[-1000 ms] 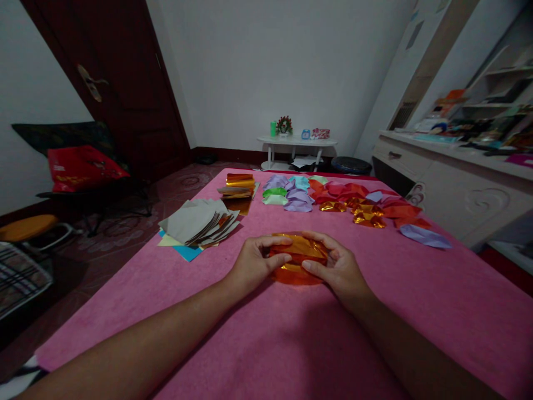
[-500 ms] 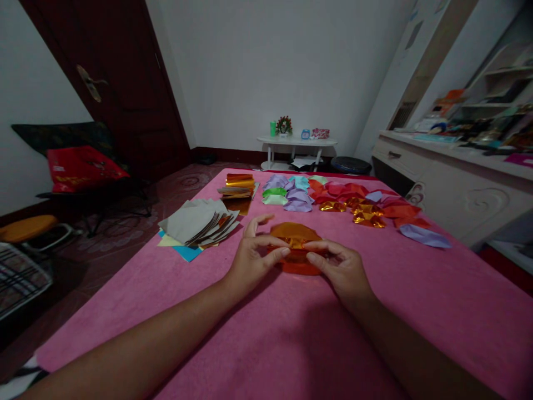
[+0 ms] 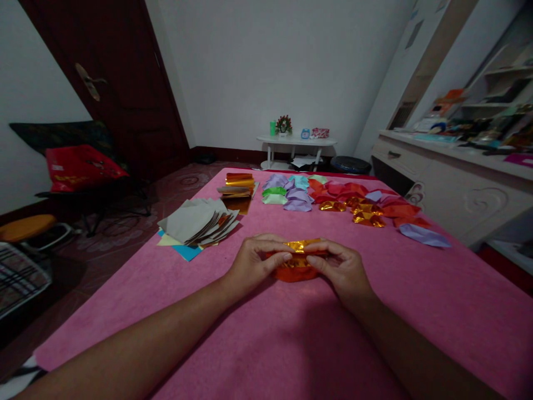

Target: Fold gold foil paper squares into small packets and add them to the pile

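A shiny orange-gold foil paper piece (image 3: 296,260) lies on the pink table (image 3: 416,300) between my two hands. My left hand (image 3: 255,262) pinches its left end, thumb and fingers closed on the foil. My right hand (image 3: 341,268) pinches the right end the same way. The foil is folded down into a narrow, flattened shape, with its gold top edge showing between my fingertips. Both forearms reach in from the near edge of the table.
A stack of grey, blue and yellow paper sheets (image 3: 198,225) lies at left. Gold foil sheets (image 3: 239,185) sit farther back. Folded purple and green pieces (image 3: 287,195) and red and gold pieces (image 3: 366,208) spread across the far side. A lone purple piece (image 3: 423,235) lies at right.
The foil stood as an open rounded shape; now both hands have pressed and folded it down into a narrower, flatter form. My left fingers, lifted half a second ago, have closed onto it.
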`<state>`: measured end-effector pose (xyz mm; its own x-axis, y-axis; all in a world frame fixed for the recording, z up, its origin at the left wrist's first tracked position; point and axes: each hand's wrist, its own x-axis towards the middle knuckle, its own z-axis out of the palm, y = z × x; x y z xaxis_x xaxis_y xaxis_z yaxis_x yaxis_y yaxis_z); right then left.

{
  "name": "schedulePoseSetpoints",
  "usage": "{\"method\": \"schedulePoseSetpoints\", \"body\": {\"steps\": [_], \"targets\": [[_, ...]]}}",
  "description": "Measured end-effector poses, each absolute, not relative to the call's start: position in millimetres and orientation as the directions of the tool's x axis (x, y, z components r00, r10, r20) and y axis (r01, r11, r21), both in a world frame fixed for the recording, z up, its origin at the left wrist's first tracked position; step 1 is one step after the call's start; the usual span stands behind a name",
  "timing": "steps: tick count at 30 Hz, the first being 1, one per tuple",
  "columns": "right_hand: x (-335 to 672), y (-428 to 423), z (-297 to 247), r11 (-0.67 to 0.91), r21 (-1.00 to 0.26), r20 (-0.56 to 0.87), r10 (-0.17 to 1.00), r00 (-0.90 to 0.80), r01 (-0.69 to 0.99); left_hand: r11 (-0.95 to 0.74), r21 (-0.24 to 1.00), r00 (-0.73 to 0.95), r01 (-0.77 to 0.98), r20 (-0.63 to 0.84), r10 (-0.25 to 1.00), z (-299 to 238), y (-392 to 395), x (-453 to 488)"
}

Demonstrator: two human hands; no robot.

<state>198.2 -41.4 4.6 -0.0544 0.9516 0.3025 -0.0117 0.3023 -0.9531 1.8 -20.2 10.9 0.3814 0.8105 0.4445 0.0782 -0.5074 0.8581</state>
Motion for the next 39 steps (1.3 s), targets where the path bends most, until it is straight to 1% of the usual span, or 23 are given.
{"method": "schedulePoseSetpoints", "body": {"steps": [2,5,9,15,18,23,28,30,33,36,39], "targets": [[198,-41,4,0.281,-0.959,0.283,0.958,-0.042,-0.045,-0.521,0.849,0.344,0.086,0.465,0.816,11,-21,2],[199,-38,1,0.256,-0.962,0.255,0.967,0.020,-0.099,-0.531,0.840,0.296,0.108,0.483,0.824,10,-21,2],[202,-36,-2,0.249,-0.966,0.242,0.966,0.090,-0.076,-0.533,0.840,0.293,0.096,0.488,0.822,10,-21,2],[201,-37,0,0.291,-0.957,0.291,0.957,-0.009,0.011,-0.522,0.847,0.305,0.100,0.473,0.827,10,-24,4],[200,-39,1,0.304,-0.952,0.304,0.953,0.007,0.042,-0.528,0.842,0.298,0.114,0.478,0.826,11,-26,5],[202,-40,1,0.315,-0.949,0.315,0.949,0.011,0.007,-0.543,0.830,0.256,0.129,0.501,0.827,12,-28,6],[203,-41,0,0.320,-0.948,0.319,0.945,0.073,-0.004,-0.516,0.846,0.211,0.138,0.484,0.849,12,-28,7],[203,-42,0,0.298,-0.955,0.295,0.950,0.106,-0.010,-0.516,0.845,0.189,0.139,0.489,0.852,13,-28,7],[201,-43,0,0.225,-0.973,0.216,0.966,0.142,-0.053,-0.515,0.848,0.160,0.124,0.495,0.854,15,-29,8],[199,-45,1,0.154,-0.980,0.135,0.979,0.153,-0.123,-0.463,0.880,0.161,0.108,0.444,0.881,16,-30,8],[198,-46,4,0.124,-0.978,0.096,0.981,0.166,-0.170,-0.400,0.912,0.157,0.094,0.383,0.910,15,-30,8]]}}
